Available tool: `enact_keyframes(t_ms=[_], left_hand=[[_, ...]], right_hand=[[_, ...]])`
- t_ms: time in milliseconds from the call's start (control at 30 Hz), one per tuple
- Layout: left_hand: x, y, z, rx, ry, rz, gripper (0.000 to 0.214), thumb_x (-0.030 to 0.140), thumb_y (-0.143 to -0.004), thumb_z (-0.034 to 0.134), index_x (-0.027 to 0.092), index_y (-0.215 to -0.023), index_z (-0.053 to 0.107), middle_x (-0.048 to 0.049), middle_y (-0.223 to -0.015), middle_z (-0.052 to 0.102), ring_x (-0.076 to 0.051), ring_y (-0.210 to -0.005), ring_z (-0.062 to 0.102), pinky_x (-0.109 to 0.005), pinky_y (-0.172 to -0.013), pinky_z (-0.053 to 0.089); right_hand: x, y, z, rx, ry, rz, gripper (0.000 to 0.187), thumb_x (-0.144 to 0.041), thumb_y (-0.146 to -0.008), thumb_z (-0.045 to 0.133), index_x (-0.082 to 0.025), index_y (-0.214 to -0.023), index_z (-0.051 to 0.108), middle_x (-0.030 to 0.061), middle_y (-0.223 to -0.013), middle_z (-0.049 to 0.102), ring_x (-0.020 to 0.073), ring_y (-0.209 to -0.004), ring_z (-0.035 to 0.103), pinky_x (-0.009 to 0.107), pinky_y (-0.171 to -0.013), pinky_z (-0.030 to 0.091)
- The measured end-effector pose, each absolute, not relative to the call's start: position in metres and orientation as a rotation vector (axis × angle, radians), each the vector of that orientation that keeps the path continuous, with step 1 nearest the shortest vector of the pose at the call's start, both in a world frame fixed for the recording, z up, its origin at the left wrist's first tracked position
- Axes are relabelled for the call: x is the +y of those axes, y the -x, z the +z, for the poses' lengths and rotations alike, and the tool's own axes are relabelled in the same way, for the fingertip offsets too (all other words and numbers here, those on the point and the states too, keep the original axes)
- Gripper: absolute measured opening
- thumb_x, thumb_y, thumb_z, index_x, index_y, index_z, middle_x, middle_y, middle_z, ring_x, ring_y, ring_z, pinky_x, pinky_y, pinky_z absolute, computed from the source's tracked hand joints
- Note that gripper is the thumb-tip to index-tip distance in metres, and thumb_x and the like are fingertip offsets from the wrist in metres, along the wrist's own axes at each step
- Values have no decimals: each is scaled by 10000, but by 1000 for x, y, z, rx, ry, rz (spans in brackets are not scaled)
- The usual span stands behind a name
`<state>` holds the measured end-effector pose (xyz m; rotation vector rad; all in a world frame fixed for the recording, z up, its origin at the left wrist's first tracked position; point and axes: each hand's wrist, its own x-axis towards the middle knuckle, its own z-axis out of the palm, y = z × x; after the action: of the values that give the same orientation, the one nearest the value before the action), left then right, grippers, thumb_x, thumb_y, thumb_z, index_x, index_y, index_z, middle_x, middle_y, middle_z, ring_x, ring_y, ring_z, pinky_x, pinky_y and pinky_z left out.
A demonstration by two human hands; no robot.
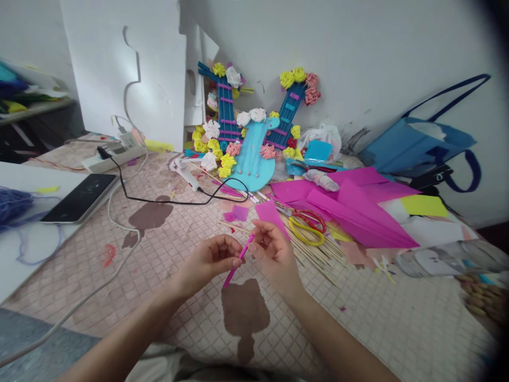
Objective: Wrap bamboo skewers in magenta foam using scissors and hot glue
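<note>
Yellow-handled scissors (pixel 309 242) and slim wooden skewers (pixel 318 260) lay right of the thin magenta stick (pixel 245 248), which the left hand (pixel 212 260) and right hand (pixel 276 260) pinched, its lower end protruding.

Left hand (pixel 209 262) fingertips mask a mid bit of the pink stick (pixel 230 277), its upper tip is unclear among the right hand (pixel 278 260) fingers, and both forearms (pixel 131 329) run off the bottom. Phone (pixel 81 199) screen details too small to read, purple yarn (pixel 14 207) and white board (pixel 24 257) cut by left edge, tall white panel (pixel 155 58) by top. Far right, clear container (pixel 445 260) smeared, brown pieces (pixel 479 300) too blurred to identify
</note>
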<state>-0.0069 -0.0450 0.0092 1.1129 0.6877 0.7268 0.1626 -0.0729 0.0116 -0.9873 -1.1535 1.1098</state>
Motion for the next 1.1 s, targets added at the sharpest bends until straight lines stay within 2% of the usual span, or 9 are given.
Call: enact_keyframes(t_ms=[133,200,333,500,633,867,967,1100], left_hand=[[-45,8,9,704,-1074,699,206,249,-743,750,149,-858,612,-3,-787,596,-111,-729,545,-229,-675,420],[-46,9,8,704,-1052,690,200,246,-741,752,151,-853,616,-1,-781,598,-110,-726,543,-228,-680,417],[-47,8,6,692,-983,681,208,253,-742,756,145,-862,625,-2,-762,610,-101,-710,539,-212,-664,402],[-47,7,9,671,-853,661,207,251,-734,769,138,-852,642,-16,-768,642,-87,-692,557,-187,-638,398],[-47,7,11,654,-747,657,190,226,-737,771,140,-862,656,-24,-788,666,-79,-689,586,-169,-633,426],[-36,1,8,652,-493,719,167,145,-730,766,137,-866,668,-14,-773,679,-71,-637,617,-155,-606,485],[-29,-4,9,661,-418,777,136,112,-758,728,130,-880,670,-18,-792,681,-74,-639,628,-158,-596,498],[-24,-7,10,679,-406,811,125,102,-784,697,125,-903,668,-13,-799,679,-71,-624,626,-157,-564,493]], right_hand=[[-73,-165,12,-1234,1027,1076,151,-266,-833,641,-251,-982,620,-8,-825,533,130,-757,543,259,-653,471],[-73,-165,11,-1241,1044,1057,132,-266,-831,644,-249,-960,618,-6,-818,540,134,-752,542,260,-642,470],[-73,-165,12,-1195,1068,1072,275,-269,-834,641,-274,-1103,584,6,-912,565,140,-802,545,268,-679,481],[-74,-167,14,-1314,1094,976,223,-253,-869,585,-270,-1088,618,23,-982,581,151,-850,551,283,-718,479],[-74,-168,14,-1360,1118,895,339,-246,-890,552,-302,-1224,543,26,-1036,573,154,-872,561,287,-722,488],[-74,-167,12,-1402,1156,833,361,-270,-911,517,-301,-1269,483,56,-1137,549,171,-916,566,321,-747,503],[-75,-164,10,-1459,1099,870,374,-294,-901,533,-293,-1270,474,69,-1185,531,196,-1011,555,356,-823,497],[-77,-162,9,-1625,1019,837,556,-355,-832,628,-307,-1341,409,83,-1326,444,263,-1218,443,422,-939,455]])
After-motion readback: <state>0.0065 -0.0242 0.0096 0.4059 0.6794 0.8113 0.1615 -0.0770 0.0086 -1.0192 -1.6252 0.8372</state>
